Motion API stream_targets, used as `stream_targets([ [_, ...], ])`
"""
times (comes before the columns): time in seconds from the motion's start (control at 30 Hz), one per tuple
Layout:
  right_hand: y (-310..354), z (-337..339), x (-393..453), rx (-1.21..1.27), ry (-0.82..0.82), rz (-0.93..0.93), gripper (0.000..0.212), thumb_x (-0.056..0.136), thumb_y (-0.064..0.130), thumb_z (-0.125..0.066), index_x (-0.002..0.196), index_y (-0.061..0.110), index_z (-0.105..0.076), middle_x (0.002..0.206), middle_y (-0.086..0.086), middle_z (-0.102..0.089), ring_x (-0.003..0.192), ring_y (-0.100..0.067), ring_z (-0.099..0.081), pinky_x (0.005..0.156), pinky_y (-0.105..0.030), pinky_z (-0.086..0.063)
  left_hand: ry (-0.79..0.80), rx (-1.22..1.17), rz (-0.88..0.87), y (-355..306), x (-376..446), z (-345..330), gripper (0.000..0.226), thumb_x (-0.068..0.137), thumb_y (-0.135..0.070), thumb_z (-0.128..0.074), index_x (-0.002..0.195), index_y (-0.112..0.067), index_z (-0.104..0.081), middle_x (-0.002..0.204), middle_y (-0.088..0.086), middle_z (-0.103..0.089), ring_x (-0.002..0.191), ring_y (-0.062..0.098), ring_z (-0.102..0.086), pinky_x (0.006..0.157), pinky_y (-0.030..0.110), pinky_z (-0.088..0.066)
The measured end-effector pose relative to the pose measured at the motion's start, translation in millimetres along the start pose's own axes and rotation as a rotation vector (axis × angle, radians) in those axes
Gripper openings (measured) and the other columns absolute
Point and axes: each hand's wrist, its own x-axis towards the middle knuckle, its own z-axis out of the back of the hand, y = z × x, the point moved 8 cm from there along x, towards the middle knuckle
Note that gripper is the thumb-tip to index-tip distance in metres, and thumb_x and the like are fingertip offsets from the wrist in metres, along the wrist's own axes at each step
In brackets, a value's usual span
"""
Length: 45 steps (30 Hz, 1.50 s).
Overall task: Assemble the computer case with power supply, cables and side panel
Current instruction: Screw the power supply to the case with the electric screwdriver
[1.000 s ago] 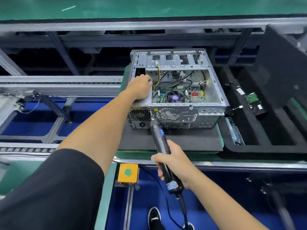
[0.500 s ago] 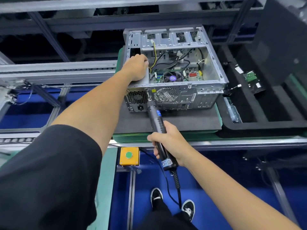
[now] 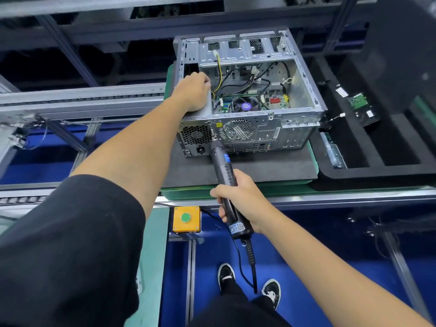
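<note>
Case (image 3: 271, 128) lying open on mat (image 3: 259, 171). Left hand (image 3: 193, 93) pressing supply (image 3: 207, 107) into corner, fingers curled over it. Right hand (image 3: 238, 199) gripping driver (image 3: 224, 166), bit meeting rear screw. Advice: keeping driver square, supply pinned.

Left arm is extended forward, black sleeve at the upper arm; left hand (image 3: 194, 92) rests knuckles-up with fingers curled over an edge. Right arm reaches in from lower right; right hand (image 3: 238, 197) has its fingers wrapped round a tool handle.
</note>
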Motion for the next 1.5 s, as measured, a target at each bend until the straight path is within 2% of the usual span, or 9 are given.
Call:
stream_targets([
  [0.37,2.9,-4.8,3.3,0.013,0.014,0.006,0.027,0.084,0.008,-0.067,0.099,0.014,-0.046,0.071,-0.008,-0.054,0.049,-0.020,-0.053,0.047,-0.030,-0.048,-0.019,0.024,-0.002,1.4,0.6,-1.2,0.036,0.103,-0.028,-0.031,0.127,-0.009,-0.052,0.125,0.014,-0.056,0.109,0.032,-0.052,0.084,0.036,-0.037],
  [0.57,4.3,-4.3,2.9,0.035,0.023,0.003,0.027,0.084,0.008,-0.067,0.096,0.015,-0.045,0.069,-0.007,-0.054,0.049,-0.021,-0.053,0.047,-0.029,-0.047,-0.016,0.021,0.000,1.6,0.0,-1.6,0.036,0.104,-0.028,-0.030,0.127,-0.009,-0.051,0.125,0.014,-0.055,0.109,0.032,-0.052,0.088,0.039,-0.039],
  [0.8,6.2,-4.6,0.6,0.050,0.023,0.009,0.027,0.083,0.007,-0.068,0.094,0.014,-0.044,0.068,-0.007,-0.053,0.048,-0.021,-0.052,0.047,-0.029,-0.047,-0.026,0.024,-0.017,0.9,0.7,-1.3,0.035,0.103,-0.026,-0.031,0.123,-0.009,-0.054,0.120,0.014,-0.058,0.106,0.033,-0.053,0.081,0.035,-0.035],
  [1.2,7.6,-1.1,0.3,0.052,0.022,0.003,0.028,0.084,0.011,-0.070,0.097,0.015,-0.046,0.068,-0.005,-0.055,0.050,-0.020,-0.054,0.047,-0.030,-0.048,-0.019,0.026,-0.017,2.1,1.3,-2.3,0.033,0.103,-0.026,-0.031,0.119,-0.009,-0.055,0.117,0.014,-0.058,0.103,0.032,-0.052,0.082,0.036,-0.037],
  [1.37,8.0,-5.1,1.9,0.020,0.027,0.004,0.036,0.081,0.016,-0.078,0.096,0.016,-0.045,0.072,-0.007,-0.055,0.050,-0.021,-0.055,0.049,-0.031,-0.050,-0.015,0.029,-0.014,1.4,0.8,-3.6,0.033,0.103,-0.026,-0.031,0.119,-0.010,-0.054,0.117,0.013,-0.057,0.102,0.032,-0.052,0.084,0.039,-0.040],
  [1.5,8.4,-6.1,1.5,-0.003,0.027,0.015,0.042,0.077,0.011,-0.079,0.098,0.015,-0.042,0.072,-0.008,-0.052,0.050,-0.021,-0.054,0.051,-0.033,-0.051,-0.017,0.031,-0.015,1.4,1.3,-2.9,0.032,0.103,-0.026,-0.031,0.117,-0.009,-0.055,0.112,0.013,-0.059,0.100,0.032,-0.054,0.082,0.039,-0.040],
])
